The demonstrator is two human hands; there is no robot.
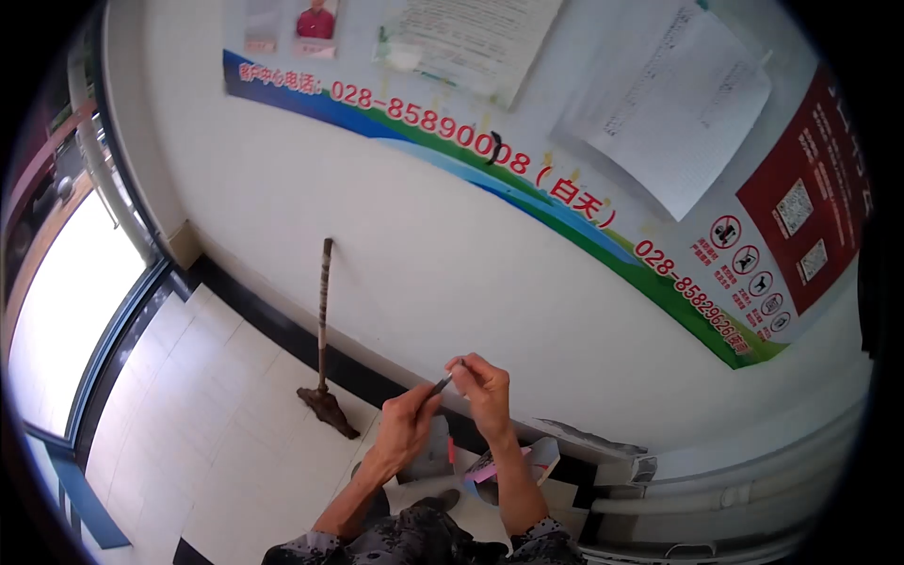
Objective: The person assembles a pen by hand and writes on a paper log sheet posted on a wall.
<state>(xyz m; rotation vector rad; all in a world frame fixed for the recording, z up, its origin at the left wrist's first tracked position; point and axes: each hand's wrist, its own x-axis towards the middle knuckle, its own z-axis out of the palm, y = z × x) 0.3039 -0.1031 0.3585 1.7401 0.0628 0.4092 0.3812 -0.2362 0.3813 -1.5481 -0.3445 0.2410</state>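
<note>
My left hand (403,430) is closed around a slim, dark, stick-like tool (441,385), whose kind I cannot make out. It slants up to the right, towards my right hand (484,394). My right hand is closed in a pinch close to the far end of the tool. Whatever lies between its fingertips is too small to name. Both hands are raised in front of the white wall, over the floor by my feet.
A worn broom or mop (324,348) leans on the wall at left. Below my hands stand a grey object (432,450) with a red part and an open box (540,460). A poster (527,193) covers the upper wall; pipes (678,506) run at lower right. A glass door (71,301) is at left.
</note>
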